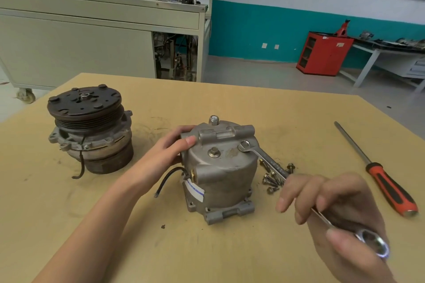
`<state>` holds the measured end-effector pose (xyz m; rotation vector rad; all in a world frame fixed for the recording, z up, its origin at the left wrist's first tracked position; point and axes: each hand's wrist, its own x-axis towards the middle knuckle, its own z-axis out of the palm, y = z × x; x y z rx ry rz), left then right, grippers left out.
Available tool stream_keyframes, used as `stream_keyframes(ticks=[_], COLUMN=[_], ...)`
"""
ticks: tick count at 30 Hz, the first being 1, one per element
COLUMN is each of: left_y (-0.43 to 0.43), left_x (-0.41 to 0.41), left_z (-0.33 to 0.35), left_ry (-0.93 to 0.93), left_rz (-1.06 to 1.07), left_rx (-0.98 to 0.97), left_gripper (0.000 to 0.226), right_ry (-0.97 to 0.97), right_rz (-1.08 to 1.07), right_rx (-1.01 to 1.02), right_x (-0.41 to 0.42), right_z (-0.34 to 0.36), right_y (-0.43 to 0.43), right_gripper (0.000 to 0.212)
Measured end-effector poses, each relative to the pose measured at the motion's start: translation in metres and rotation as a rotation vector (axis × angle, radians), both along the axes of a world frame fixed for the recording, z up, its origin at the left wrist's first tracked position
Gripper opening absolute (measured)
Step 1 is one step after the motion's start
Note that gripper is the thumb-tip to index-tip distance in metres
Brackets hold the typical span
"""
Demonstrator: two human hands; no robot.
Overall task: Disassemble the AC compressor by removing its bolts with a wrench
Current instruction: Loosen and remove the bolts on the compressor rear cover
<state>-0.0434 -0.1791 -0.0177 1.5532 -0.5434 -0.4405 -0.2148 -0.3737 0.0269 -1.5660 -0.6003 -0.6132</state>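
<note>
The grey AC compressor body (pixel 220 172) stands upright in the middle of the table. My left hand (pixel 171 147) grips its upper left edge, thumb on top. My right hand (pixel 331 211) holds a steel combination wrench (pixel 271 163) by its near ring end. The wrench's far end sits on a bolt at the top right of the housing. One hex bolt (pixel 214 151) shows in the centre of the top face. Several loose bolts (pixel 273 179) lie on the table to the right of the compressor.
The clutch and pulley half (pixel 89 126) stands at the left of the tan table (pixel 161 248). A red-handled screwdriver (pixel 379 172) lies at the right. Behind are a wheeled cabinet (pixel 92 37), a red cabinet (pixel 324 53) and a workbench.
</note>
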Motion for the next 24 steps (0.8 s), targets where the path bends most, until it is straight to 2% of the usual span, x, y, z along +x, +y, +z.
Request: stream_keyframes(ticks=[1, 2, 4, 7, 8, 10, 12, 15, 17, 21, 24], left_y=[0.000, 0.000, 0.001, 0.001, 0.001, 0.001, 0.001, 0.001, 0.001, 0.001, 0.000], left_x=[-0.001, -0.001, 0.000, 0.001, 0.001, 0.002, 0.003, 0.003, 0.003, 0.002, 0.002], left_z=[0.001, 0.001, 0.001, 0.001, 0.000, 0.000, 0.000, -0.001, 0.000, 0.000, 0.001], left_ry=[-0.004, -0.005, -0.004, -0.012, -0.015, -0.019, -0.020, -0.025, -0.023, -0.022, -0.025], left_rz=[0.004, 0.006, 0.002, -0.012, -0.013, -0.011, -0.017, -0.021, -0.018, -0.026, -0.017], left_rx=[0.005, 0.003, 0.008, 0.008, 0.011, 0.014, 0.013, 0.014, 0.003, -0.009, -0.018], left_gripper=[0.060, 0.064, 0.068, 0.064, 0.065, 0.065, 0.066, 0.062, 0.060, 0.059, 0.062], right_ry=[-0.072, -0.029, -0.031, 0.075, 0.134, 0.228, 0.279, 0.323, 0.368, 0.404, 0.414], right_rz=[-0.013, 0.047, 0.003, -0.193, -0.279, -0.324, -0.368, -0.464, -0.560, -0.718, -0.717], right_rx=[0.006, 0.098, 0.353, 0.755, 0.861, 0.979, 1.004, 0.929, 0.810, 0.384, 0.025], right_x=[-0.006, -0.010, -0.005, 0.009, 0.020, 0.042, 0.064, 0.094, 0.115, 0.158, 0.189], right_z=[-0.008, -0.011, -0.007, -0.005, -0.003, 0.003, 0.004, 0.007, 0.007, 0.012, 0.021], right_y=[0.004, 0.000, -0.013, -0.024, -0.030, -0.039, -0.047, -0.055, -0.058, -0.054, -0.037], right_gripper=[0.026, 0.027, 0.025, 0.008, 0.017, 0.026, 0.023, 0.018, 0.014, 0.012, 0.015])
